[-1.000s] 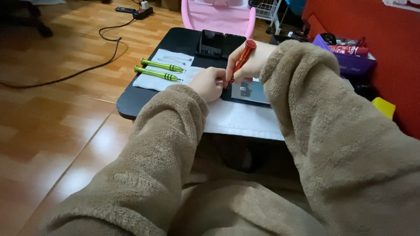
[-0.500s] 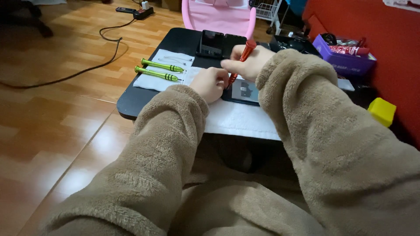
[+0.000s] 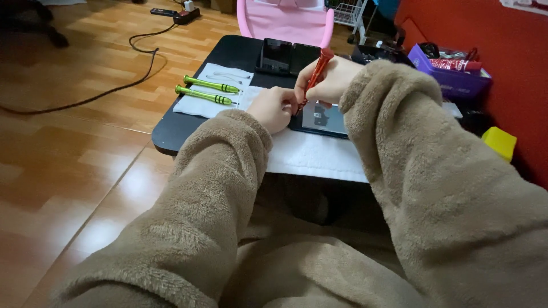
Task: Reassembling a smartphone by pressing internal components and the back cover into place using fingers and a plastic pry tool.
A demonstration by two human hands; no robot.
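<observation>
A purple box (image 3: 454, 80) with a red tube (image 3: 454, 64) stood far right, near a yellow block (image 3: 499, 141). Black table (image 3: 171, 128) on wood floor (image 3: 68, 142). Right hand (image 3: 328, 80) pinched a red screwdriver (image 3: 313, 80), tip down on the opened device (image 3: 322, 118). Left hand (image 3: 273, 107) curled, steadying the device's edge.

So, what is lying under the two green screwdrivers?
The two green screwdrivers lie on a white cloth, which rests on the black table. Thin metal tweezers lie beside them. Whatever is beneath the cloth is covered.
</observation>
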